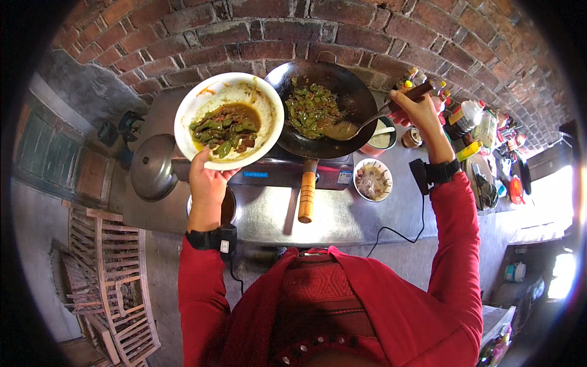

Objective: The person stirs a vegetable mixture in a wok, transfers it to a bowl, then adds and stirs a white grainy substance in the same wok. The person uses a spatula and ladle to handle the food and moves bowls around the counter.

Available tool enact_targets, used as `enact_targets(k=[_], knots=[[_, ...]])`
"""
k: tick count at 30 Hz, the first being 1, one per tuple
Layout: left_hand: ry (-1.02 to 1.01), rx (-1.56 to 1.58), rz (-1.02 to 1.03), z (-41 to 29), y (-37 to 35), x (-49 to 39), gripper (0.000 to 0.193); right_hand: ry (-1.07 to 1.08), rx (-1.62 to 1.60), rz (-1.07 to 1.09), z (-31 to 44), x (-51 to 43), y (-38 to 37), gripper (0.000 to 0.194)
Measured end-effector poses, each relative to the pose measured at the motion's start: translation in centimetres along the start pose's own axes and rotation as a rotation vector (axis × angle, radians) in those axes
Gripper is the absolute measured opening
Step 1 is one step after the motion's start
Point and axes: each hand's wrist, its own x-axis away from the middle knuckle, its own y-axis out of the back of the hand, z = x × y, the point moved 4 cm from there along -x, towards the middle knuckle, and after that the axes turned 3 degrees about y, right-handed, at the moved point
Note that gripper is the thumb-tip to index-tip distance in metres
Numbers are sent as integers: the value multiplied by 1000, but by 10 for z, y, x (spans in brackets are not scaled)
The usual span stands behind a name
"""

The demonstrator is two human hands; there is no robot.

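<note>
My left hand (208, 183) grips the near rim of a white bowl (182, 124), thumb over the edge. Cooked green vegetables (224, 130) lie in brown sauce inside it, and sauce streaks its wall. The bowl is held just left of a dark wok (362, 101) on a gas stove (275, 172). My right hand (415, 108) holds the brown handle of a metal ladle (344, 131), whose bowl rests low in the wok with liquid in it. More chopped green vegetables (312, 108) lie in the wok. The wok's wooden handle (307, 197) points towards me.
A metal lid (153, 167) stands left of the stove. On the right are a container of white granules with a spoon (383, 135), a small patterned bowl of food (373, 180), a jar (412, 137) and several bottles (467, 114). A brick wall (293, 27) rises behind; a cable (403, 236) hangs from my right wrist.
</note>
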Motion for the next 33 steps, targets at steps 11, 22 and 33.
enact_targets(k=[11,22,33], knots=[[54,24,-107,5,18,24,53,110,-406,-459,-44,-48,-106,33],[156,-13,-76,17,19,8,54,60,-10,-78,-24,-18,-64,24],[223,-31,-74,16,13,7,52,21,-846,-298,-114,-25,-152,20]])
